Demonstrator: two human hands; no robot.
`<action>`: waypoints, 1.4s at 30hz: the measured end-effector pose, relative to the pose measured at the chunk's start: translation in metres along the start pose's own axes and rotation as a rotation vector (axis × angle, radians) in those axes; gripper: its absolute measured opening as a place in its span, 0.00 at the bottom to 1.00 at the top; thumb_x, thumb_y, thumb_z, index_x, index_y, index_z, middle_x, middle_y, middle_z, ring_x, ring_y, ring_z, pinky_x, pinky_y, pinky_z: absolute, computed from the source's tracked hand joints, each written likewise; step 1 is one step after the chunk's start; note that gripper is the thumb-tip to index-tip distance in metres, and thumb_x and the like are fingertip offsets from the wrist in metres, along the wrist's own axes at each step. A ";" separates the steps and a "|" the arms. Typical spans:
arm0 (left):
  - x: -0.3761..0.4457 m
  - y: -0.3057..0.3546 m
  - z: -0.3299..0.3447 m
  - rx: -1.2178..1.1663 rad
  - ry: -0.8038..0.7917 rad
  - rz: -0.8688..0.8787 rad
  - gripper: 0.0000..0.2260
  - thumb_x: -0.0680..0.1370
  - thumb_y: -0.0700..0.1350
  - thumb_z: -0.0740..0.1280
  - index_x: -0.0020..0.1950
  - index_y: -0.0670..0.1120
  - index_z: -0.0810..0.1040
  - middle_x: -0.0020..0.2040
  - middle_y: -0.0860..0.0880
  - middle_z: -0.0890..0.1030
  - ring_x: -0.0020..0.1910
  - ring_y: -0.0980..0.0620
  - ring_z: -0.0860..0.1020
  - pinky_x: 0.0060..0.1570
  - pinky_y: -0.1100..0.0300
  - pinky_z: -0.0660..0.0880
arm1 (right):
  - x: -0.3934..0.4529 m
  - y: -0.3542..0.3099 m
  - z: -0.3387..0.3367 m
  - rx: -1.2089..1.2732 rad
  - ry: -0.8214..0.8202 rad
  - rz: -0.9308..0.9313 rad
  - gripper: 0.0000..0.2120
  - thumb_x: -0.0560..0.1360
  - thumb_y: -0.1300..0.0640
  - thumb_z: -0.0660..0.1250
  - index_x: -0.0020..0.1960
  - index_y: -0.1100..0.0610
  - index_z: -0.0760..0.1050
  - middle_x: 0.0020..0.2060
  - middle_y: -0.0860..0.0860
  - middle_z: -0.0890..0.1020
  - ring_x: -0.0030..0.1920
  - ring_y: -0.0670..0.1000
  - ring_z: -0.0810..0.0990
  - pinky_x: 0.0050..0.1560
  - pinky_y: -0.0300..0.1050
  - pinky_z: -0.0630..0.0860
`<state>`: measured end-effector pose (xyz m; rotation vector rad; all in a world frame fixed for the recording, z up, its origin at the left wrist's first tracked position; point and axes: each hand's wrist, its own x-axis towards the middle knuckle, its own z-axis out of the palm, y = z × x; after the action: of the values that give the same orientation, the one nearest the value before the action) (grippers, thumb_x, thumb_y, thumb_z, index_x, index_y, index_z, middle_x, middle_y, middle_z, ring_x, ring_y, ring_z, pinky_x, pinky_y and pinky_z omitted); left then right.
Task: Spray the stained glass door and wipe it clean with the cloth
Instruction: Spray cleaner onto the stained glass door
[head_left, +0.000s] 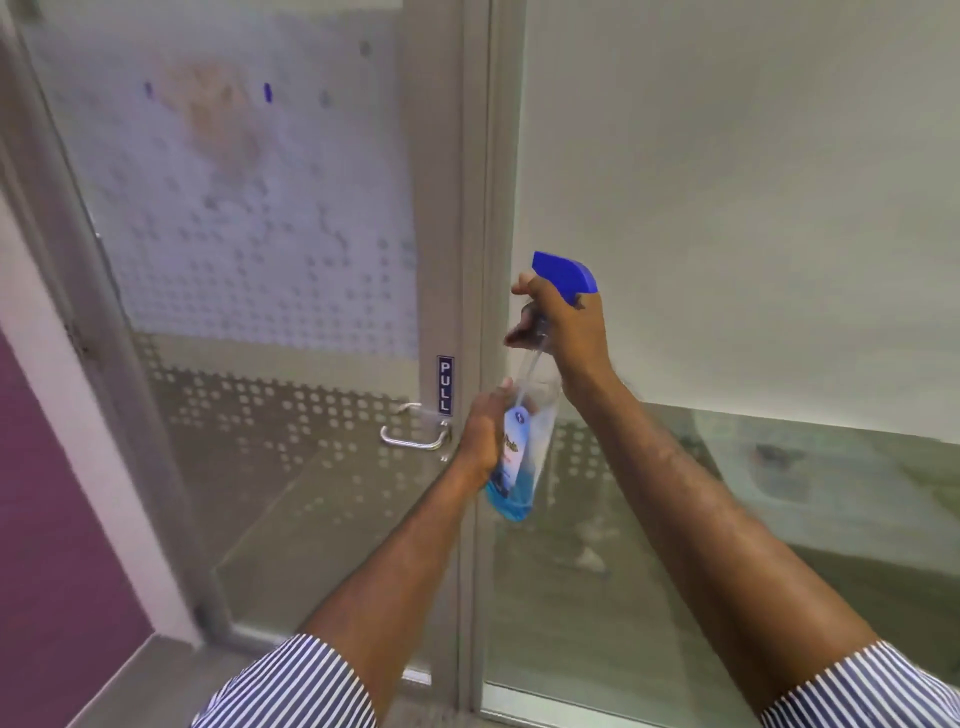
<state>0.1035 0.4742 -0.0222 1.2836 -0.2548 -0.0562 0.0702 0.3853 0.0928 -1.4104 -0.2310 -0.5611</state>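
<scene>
The brown stain (223, 119) sits high up on the glass door (249, 249), near its top left corner, and I see no cloth anywhere. My left hand (485, 436) has its fingers wrapped shut round the body of the spray bottle (524, 447), and my right hand (563, 327) is closed round the neck, under the blue spray head (566, 275). To spray well, I think I should lift the bottle, point the nozzle at the stain, and squeeze.
</scene>
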 end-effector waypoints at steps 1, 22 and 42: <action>-0.004 0.004 -0.018 0.010 0.002 0.012 0.22 0.86 0.46 0.56 0.39 0.45 0.83 0.31 0.53 0.85 0.32 0.59 0.83 0.39 0.62 0.78 | -0.004 0.004 0.020 -0.005 0.001 -0.001 0.10 0.77 0.54 0.71 0.43 0.61 0.82 0.28 0.55 0.74 0.29 0.57 0.78 0.45 0.65 0.82; -0.047 0.085 -0.295 0.282 0.353 0.308 0.36 0.74 0.73 0.58 0.67 0.46 0.78 0.63 0.46 0.83 0.65 0.48 0.80 0.67 0.51 0.74 | -0.014 0.012 0.317 0.123 -0.207 0.051 0.09 0.77 0.62 0.67 0.37 0.59 0.77 0.33 0.55 0.77 0.25 0.55 0.74 0.26 0.43 0.73; 0.136 0.189 -0.420 0.571 0.230 0.495 0.30 0.72 0.71 0.59 0.65 0.52 0.76 0.57 0.56 0.82 0.55 0.58 0.81 0.57 0.52 0.77 | 0.162 0.052 0.482 0.097 -0.045 -0.165 0.05 0.76 0.59 0.72 0.44 0.60 0.79 0.35 0.51 0.78 0.33 0.52 0.80 0.33 0.47 0.82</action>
<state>0.3085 0.8981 0.0700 1.7398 -0.4008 0.6224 0.3170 0.8187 0.2042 -1.3178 -0.4079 -0.6457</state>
